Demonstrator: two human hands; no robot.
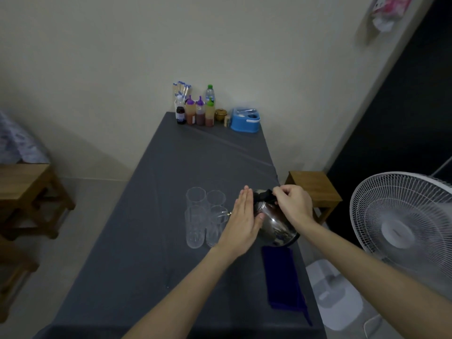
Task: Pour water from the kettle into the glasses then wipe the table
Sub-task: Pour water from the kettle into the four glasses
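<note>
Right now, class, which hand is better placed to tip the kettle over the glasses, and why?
The right hand: it is closed on the kettle's black handle. The left hand lies flat and open against the kettle on the side toward the glasses, steadying rather than gripping.

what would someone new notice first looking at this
The eye lands on the two hands around the shiny steel kettle near the table's right edge: the right hand grips its black handle and tilts it, while the left hand lies flat against its side. Just left stand four clear glasses in a tight cluster, and a dark blue cloth lies nearer the person.
</note>
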